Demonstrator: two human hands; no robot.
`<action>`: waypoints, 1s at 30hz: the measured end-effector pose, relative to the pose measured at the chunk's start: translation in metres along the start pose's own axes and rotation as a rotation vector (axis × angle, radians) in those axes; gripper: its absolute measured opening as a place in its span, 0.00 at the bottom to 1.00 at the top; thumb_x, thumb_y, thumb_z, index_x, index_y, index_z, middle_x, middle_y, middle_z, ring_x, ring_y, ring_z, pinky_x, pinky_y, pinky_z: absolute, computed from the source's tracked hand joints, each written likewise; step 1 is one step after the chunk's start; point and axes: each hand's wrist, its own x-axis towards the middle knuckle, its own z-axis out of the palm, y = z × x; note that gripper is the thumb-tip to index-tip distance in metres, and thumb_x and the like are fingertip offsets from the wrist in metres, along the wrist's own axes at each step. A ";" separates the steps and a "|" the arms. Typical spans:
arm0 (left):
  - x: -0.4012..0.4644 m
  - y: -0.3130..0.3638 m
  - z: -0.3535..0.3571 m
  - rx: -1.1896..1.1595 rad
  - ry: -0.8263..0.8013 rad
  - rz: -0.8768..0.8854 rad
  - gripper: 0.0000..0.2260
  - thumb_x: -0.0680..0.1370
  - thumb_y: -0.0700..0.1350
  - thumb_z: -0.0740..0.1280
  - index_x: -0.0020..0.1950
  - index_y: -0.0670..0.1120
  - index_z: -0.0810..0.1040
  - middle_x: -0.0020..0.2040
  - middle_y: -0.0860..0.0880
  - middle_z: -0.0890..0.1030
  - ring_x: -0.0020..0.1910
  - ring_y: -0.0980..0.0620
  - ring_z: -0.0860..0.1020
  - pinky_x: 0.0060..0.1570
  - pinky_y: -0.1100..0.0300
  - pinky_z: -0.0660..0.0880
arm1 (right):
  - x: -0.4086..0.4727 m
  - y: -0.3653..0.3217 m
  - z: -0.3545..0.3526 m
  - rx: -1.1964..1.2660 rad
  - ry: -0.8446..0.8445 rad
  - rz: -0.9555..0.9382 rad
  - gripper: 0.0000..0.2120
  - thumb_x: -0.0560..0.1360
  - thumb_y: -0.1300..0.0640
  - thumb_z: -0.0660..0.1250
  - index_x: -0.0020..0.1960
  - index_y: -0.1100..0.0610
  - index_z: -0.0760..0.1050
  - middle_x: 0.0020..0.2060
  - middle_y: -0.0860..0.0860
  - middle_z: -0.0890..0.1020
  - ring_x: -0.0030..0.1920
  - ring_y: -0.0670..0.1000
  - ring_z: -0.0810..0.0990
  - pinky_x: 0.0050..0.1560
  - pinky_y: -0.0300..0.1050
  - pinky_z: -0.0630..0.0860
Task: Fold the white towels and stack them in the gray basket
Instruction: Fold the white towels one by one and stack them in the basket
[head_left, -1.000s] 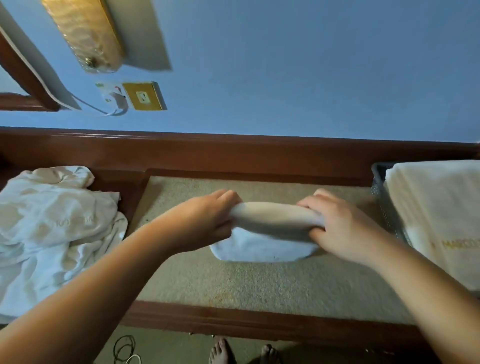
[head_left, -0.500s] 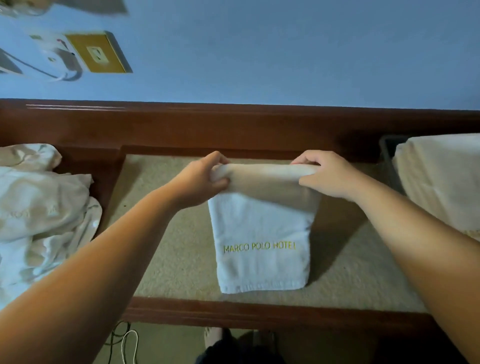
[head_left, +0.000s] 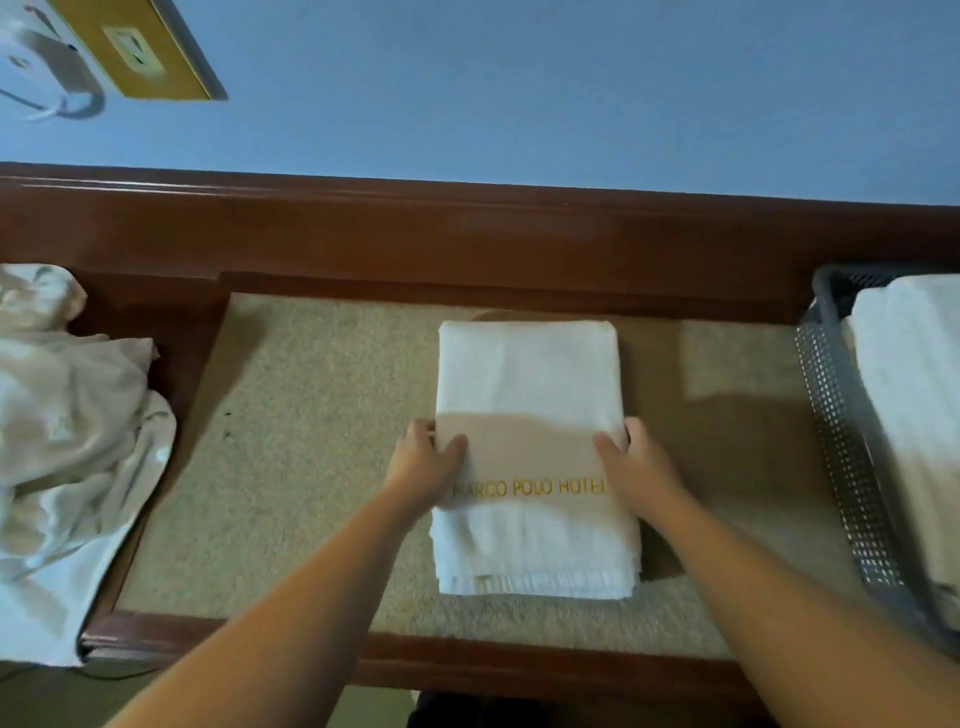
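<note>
Half a second ago the towel hung from both hands; now it lies folded flat at the centre of the frame on the tan pad. One folded stack fills the one basket at right; one loose heap sits at left. Left hand and right hand grip its side edges, thumbs on top, fingers curled round the edges.

Dim bluish light, soft shadows, wide-angle distortion
</note>
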 end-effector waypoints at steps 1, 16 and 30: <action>-0.010 -0.005 0.006 -0.017 -0.019 -0.035 0.22 0.82 0.56 0.67 0.69 0.45 0.69 0.57 0.47 0.81 0.50 0.47 0.83 0.50 0.45 0.84 | -0.009 0.007 0.008 0.029 0.041 0.029 0.17 0.83 0.43 0.60 0.62 0.56 0.72 0.51 0.53 0.82 0.46 0.53 0.83 0.44 0.51 0.81; -0.104 -0.008 -0.002 0.021 -0.047 0.022 0.24 0.82 0.66 0.61 0.62 0.47 0.77 0.49 0.52 0.82 0.45 0.51 0.81 0.40 0.56 0.76 | -0.096 -0.004 0.003 0.036 0.180 0.193 0.25 0.86 0.41 0.54 0.60 0.62 0.76 0.57 0.62 0.82 0.59 0.63 0.80 0.48 0.50 0.71; -0.209 0.222 0.023 -0.181 0.043 0.640 0.16 0.82 0.62 0.62 0.53 0.52 0.79 0.46 0.53 0.85 0.46 0.55 0.83 0.53 0.47 0.80 | -0.153 -0.040 -0.257 0.051 0.545 -0.235 0.20 0.85 0.44 0.58 0.40 0.55 0.70 0.35 0.49 0.75 0.41 0.56 0.75 0.40 0.50 0.66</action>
